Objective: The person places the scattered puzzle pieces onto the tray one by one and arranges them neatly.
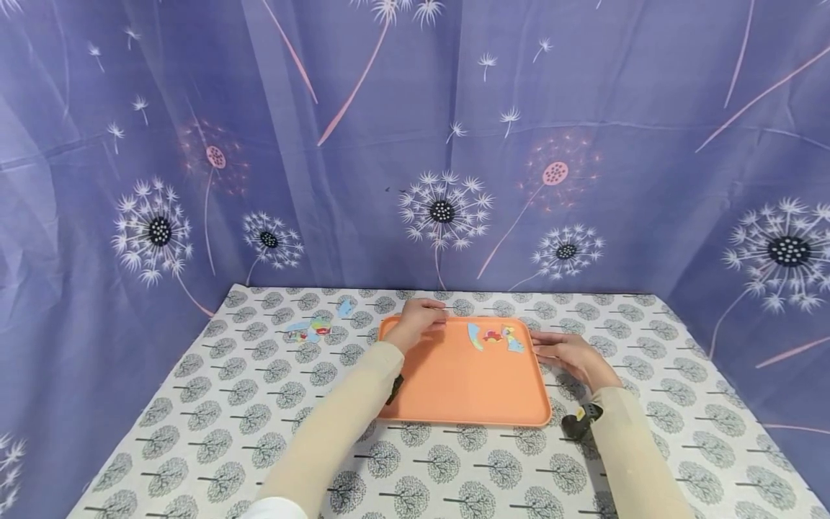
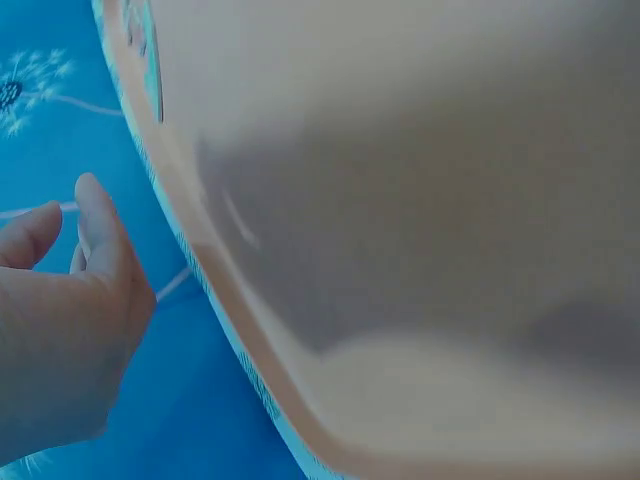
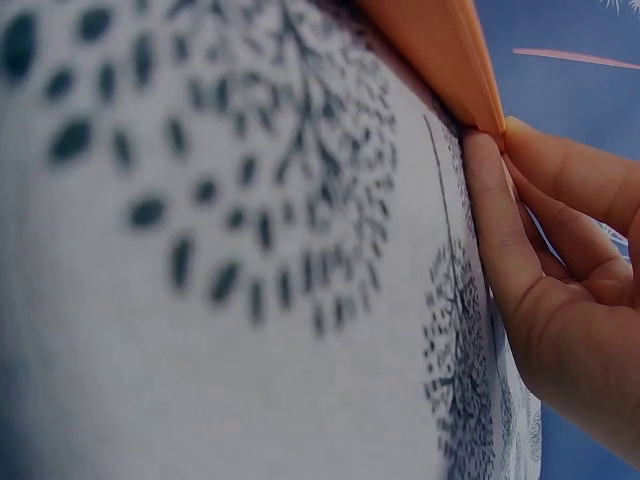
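An orange tray [image 1: 463, 389] lies on the patterned cloth. Near its far right corner are a light blue and green strip [image 1: 476, 336], a small red piece [image 1: 492, 336] and a yellow and blue piece [image 1: 512, 340], all flat like puzzle pieces. My left hand [image 1: 420, 321] hovers over the tray's far left part, its fingers relaxed and pointing right; in the left wrist view the hand [image 2: 75, 320] shows nothing between thumb and fingers. At the tray's right rim, my right hand [image 1: 570, 355] pinches the edge; the right wrist view shows its fingertips [image 3: 487, 165] against the orange rim.
Left of the tray, a blue piece [image 1: 346, 308] and a cluster of colourful flat pieces [image 1: 313, 330] lie on the tree-print tablecloth [image 1: 227, 432]. A purple curtain with dandelions [image 1: 363, 216] hangs behind the table.
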`<state>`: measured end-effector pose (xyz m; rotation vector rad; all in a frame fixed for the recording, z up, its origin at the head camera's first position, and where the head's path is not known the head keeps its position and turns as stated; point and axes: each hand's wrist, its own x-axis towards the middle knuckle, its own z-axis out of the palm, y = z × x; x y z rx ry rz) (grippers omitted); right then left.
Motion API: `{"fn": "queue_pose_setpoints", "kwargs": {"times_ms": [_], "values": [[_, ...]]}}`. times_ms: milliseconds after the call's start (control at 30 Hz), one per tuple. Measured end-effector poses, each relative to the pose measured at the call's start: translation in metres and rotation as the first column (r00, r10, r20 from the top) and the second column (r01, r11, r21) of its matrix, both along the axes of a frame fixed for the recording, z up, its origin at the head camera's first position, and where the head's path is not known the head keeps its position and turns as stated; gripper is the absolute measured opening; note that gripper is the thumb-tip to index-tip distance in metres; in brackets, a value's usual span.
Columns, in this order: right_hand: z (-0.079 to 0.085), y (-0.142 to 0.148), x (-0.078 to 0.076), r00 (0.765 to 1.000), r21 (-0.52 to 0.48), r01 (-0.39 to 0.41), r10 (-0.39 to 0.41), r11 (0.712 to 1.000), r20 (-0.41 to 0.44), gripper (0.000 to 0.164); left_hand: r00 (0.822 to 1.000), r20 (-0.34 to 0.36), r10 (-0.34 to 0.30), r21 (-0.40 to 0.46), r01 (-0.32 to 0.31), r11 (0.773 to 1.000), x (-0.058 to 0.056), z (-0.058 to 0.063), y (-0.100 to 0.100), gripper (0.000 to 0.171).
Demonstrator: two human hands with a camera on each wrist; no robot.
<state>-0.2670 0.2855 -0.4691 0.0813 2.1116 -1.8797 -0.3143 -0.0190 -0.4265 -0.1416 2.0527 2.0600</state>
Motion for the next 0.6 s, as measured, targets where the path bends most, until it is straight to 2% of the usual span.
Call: {"fn": "queue_pose_setpoints", "kwargs": {"times_ms": [133, 333, 600], "values": [[0.000, 0.001, 0.000, 1.000, -0.015, 0.007, -0.007, 1.000, -0.001, 0.059, 1.000, -0.021, 0.024, 0.033, -0.023, 0.999, -0.003, 0.002, -0.016, 0.033], [-0.001, 0.001, 0.001, 1.000, -0.010, 0.006, -0.006, 1.000, 0.000, 0.059, 0.994, -0.045, 0.102, 0.048, -0.100, 0.994, -0.011, 0.000, -0.045, 0.032], [0.002, 0.000, 0.002, 1.000, 0.010, -0.015, 0.015, 1.000, -0.011, 0.057, 0.988, -0.049, 0.147, 0.087, -0.143, 0.986, -0.011, 0.005, -0.089, 0.038]]}}
